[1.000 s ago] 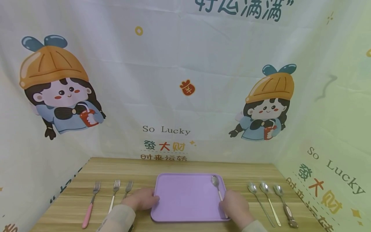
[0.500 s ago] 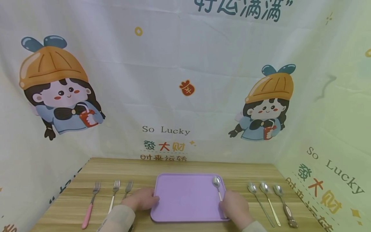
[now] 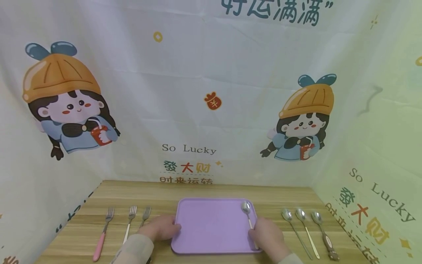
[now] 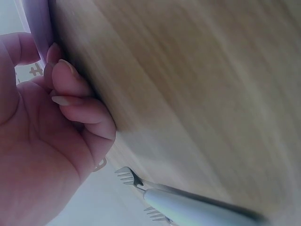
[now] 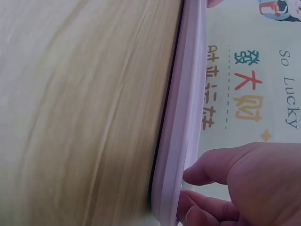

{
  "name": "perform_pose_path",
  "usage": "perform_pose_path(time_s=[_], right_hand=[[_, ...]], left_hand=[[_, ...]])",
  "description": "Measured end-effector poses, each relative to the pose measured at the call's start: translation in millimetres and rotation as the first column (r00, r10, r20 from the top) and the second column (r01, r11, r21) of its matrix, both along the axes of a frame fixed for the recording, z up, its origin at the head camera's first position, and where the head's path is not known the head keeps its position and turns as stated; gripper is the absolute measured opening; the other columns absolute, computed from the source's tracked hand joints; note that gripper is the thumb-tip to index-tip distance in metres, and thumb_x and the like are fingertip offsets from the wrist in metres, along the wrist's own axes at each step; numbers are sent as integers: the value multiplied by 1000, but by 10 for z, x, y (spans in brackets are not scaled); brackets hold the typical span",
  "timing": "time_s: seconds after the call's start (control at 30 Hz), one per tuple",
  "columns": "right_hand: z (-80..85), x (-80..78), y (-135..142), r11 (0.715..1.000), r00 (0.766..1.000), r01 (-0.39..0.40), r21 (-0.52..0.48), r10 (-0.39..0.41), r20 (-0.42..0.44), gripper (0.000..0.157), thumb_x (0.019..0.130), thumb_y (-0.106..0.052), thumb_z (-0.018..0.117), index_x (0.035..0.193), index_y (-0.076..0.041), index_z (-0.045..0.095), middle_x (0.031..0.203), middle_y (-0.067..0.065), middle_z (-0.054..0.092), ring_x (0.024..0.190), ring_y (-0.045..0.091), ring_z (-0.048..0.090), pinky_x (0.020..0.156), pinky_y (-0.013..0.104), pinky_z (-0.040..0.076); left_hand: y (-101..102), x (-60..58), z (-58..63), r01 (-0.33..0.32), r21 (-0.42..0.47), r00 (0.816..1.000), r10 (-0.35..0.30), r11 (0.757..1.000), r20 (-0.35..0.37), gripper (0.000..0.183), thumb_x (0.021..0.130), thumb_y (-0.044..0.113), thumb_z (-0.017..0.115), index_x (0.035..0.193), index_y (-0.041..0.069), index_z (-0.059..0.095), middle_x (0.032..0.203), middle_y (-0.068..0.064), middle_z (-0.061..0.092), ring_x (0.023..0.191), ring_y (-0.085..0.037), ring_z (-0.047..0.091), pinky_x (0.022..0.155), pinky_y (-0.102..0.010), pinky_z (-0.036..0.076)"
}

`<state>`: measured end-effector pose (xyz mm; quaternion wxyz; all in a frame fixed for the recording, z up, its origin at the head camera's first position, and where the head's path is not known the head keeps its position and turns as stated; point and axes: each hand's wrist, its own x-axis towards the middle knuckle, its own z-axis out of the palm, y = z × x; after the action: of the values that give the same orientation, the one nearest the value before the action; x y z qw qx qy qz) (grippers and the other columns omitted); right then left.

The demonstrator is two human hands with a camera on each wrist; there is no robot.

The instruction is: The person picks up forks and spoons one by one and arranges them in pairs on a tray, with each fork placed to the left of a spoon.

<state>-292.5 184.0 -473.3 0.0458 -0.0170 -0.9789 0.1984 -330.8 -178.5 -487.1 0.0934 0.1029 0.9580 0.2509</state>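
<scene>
A lilac rectangular tray (image 3: pixel 211 227) lies on the wooden table. At its left side my left hand (image 3: pixel 165 226) grips the edge; in the left wrist view the thumb is above the rim and the curled fingers (image 4: pixel 70 80) are at its underside. My right hand (image 3: pixel 268 236) holds the opposite side, and the right wrist view shows its thumb and fingers about the tray's rim (image 5: pixel 181 113). Inside the tray, along the right edge, lies a metal spoon (image 3: pixel 245 208) with a pale handle. Part of that handle is hidden by the right hand.
Left of the tray lie a pink-handled fork (image 3: pixel 100 245), a pale-handled fork (image 3: pixel 127 231) and a third fork (image 3: pixel 146 212), partly behind the left arm. To the right are three spoons, one brown-handled (image 3: pixel 327 242). A printed cloth (image 3: pixel 244 146) hangs behind the table.
The spoon on the tray has shifted very slightly toward me and to the right since the earliest frame. Both hands and the tray stay where they were.
</scene>
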Motion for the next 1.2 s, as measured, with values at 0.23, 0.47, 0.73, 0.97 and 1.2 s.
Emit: perform_pose_path(time_s=[0.23,0.47,0.73,0.97,1.2], right_hand=[[-3,-20,78,1000,999,12,-27,-11,39,20,96,-22,72,82,-10,63,71,3,61,63,20,57,55,33,47],[25,-63,263,999,1000,14,-28,-14,0,17,94,-24,71,87,-8,69,77,2,66,68,20,60,59,35,48],[69,-53,490,999,1000,15,-32,-15,3,25,95,-28,73,95,-2,71,85,7,71,74,24,62,63,39,52],[29,-46,653,1000,1000,11,8,-11,-16,21,94,-27,71,86,-8,67,80,4,67,71,22,59,61,38,49],[32,-31,796,999,999,41,3,-41,12,23,94,-28,71,79,-11,65,76,4,65,68,21,56,60,37,47]], left_hand=[[34,44,-5,-11,-11,1000,11,1000,-10,22,103,31,61,101,13,74,98,-6,74,92,-24,66,100,-55,57],[27,71,5,-13,-13,1000,12,1000,-12,22,103,31,62,100,13,73,95,-5,72,89,-23,65,98,-54,57],[28,66,14,-18,-13,1000,18,1000,-4,23,103,31,61,104,12,74,99,-6,74,91,-24,65,100,-56,57],[-21,-9,-51,12,-13,1000,-13,1000,-6,27,102,33,60,107,11,76,99,-6,74,90,-23,65,99,-57,57],[-57,-62,-106,40,-28,999,-41,999,-8,32,104,37,59,109,10,75,98,-7,73,89,-23,64,95,-54,57]])
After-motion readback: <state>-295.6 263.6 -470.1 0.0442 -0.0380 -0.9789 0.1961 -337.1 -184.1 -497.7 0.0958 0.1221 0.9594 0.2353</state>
